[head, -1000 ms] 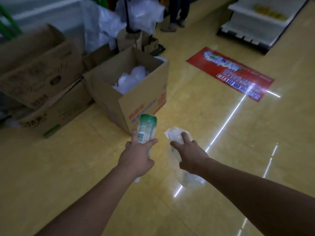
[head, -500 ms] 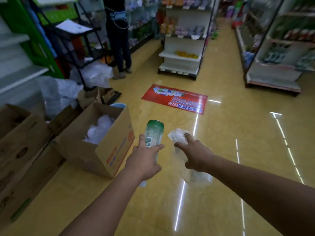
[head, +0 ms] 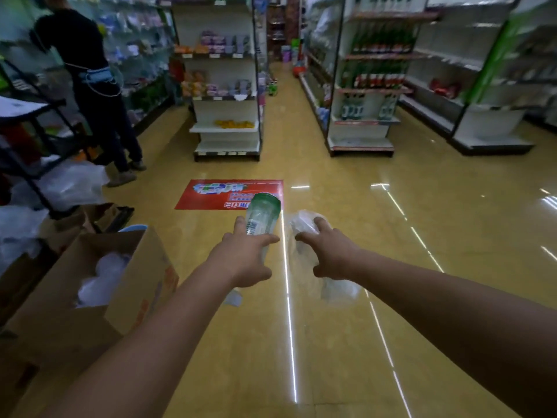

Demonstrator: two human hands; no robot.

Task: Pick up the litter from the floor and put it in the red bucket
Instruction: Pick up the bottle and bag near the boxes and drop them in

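Green-tinted clear plastic bottle (head: pixel 262 211) with barcode label: one, off the floor, clamped in left hand (head: pixel 241 260), fingers wrapped round its lower half, green end pointing away. Crumpled clear plastic bag (head: pixel 303 223): one, also off the floor, clutched in right hand (head: pixel 330 254), loose end hanging below the palm. Two hands side by side, near but not touching, both held out over glossy yellow tiled floor (head: pixel 391 297).

Open brown cardboard box (head: pixel 138 285) at left: one, holding bunched white plastic bags (head: pixel 102 276), too bunched to count. More brown cartons (head: pixel 99 214) behind it, blurred. One red rectangular floor sticker (head: pixel 211 197) just beyond the bottle. Three white store shelf units (head: pixel 226 137) ahead, stocked with bottles and packets. One person in dark clothes (head: pixel 87 70) standing at far left, beside the shelves.
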